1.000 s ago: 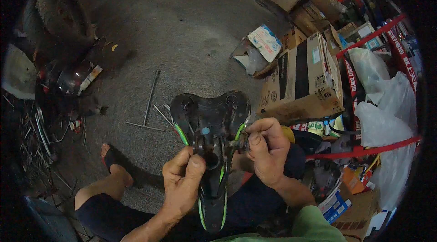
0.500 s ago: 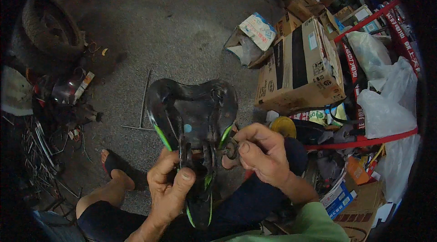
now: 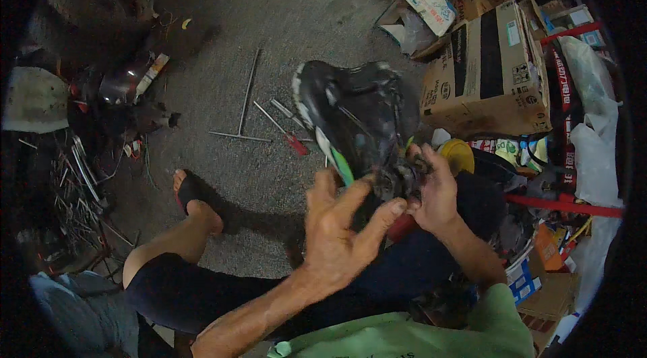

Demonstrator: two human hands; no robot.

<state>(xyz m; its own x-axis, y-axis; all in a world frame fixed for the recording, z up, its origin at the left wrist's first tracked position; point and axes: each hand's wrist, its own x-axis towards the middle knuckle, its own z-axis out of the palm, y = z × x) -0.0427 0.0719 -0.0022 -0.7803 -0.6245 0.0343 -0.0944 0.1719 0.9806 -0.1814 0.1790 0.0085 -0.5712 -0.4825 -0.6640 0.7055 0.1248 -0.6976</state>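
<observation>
A black bicycle saddle [image 3: 357, 115] with green and white edging is held underside up and tilted in front of me. My right hand [image 3: 437, 193] is closed on its metal clamp [image 3: 389, 181] by the rails, at the saddle's right side. My left hand [image 3: 340, 230] is at the saddle's near left, fingers spread, with the index finger and thumb tips close to the clamp. Whether those tips touch the clamp I cannot tell. The saddle's narrow nose is mostly hidden behind my left hand.
On the floor beyond lie a T-handle wrench [image 3: 241, 134], a red-handled screwdriver [image 3: 294, 142] and a metal tool [image 3: 286, 113]. Cardboard boxes [image 3: 482, 105] and plastic bags [image 3: 596, 156] crowd the right. A tyre [image 3: 94, 18] and scrap metal rods [image 3: 81, 169] are at the left.
The saddle has swung up and to the right in view, turning so its clamp lies by my right hand. My left hand has come off the saddle's side and spread its fingers. The view has shifted left.
</observation>
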